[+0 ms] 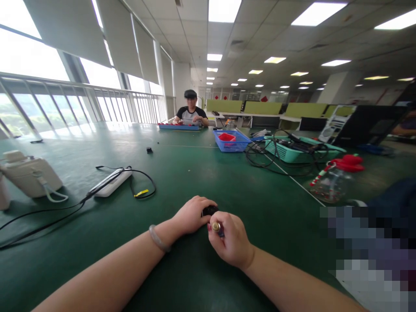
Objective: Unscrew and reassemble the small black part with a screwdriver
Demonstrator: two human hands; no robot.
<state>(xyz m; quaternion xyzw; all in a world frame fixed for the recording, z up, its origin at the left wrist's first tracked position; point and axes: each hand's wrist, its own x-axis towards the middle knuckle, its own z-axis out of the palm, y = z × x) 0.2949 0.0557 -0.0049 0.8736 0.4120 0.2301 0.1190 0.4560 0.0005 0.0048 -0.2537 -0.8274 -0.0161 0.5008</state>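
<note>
Green table (pixel 195 173) in bright open office: left hand (pixel 191 215) closed over black part (pixel 210 210), right hand (pixel 232 243) pinching brass-tipped tool (pixel 216 226); power strip (pixel 110 183), blue basket (pixel 223 147), jar (pixel 334 182) beyond

The table (pixel 195 173) was matt green. On it, the left hand (pixel 191 214) held a glossy black piece (pixel 210 210), the right hand (pixel 231 245) a shiny brass-coloured metal tip (pixel 216 226); a smooth translucent bangle (pixel 158 238) circled the left wrist.
</note>
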